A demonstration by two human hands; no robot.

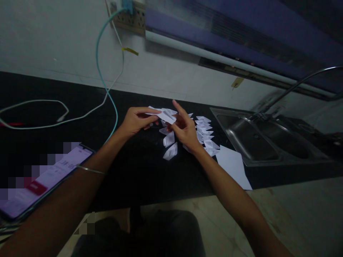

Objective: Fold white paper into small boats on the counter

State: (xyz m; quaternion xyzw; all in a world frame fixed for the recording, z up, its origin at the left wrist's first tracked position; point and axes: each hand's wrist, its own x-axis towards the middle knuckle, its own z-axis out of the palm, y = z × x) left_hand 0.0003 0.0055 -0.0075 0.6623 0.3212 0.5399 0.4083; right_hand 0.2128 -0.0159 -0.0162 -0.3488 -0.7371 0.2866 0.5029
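A folded white paper piece (166,115) is held up between both hands above the black counter. My left hand (138,120) pinches its left end between thumb and fingers. At its right end, my right hand (184,128) grips the lower corner with the thumb, the index finger raised and apart. Below and behind the hands lie several small folded paper pieces (170,151) in a loose column. Another column of folded paper pieces (205,132) overlaps to the right of my right hand, which partly hides it.
White paper sheets (232,166) lie at the counter's right front, beside a steel double sink (249,139) with a faucet (292,91). On the left are a lit phone (45,178) and looping white and teal cables (99,64) running to a wall socket (134,18).
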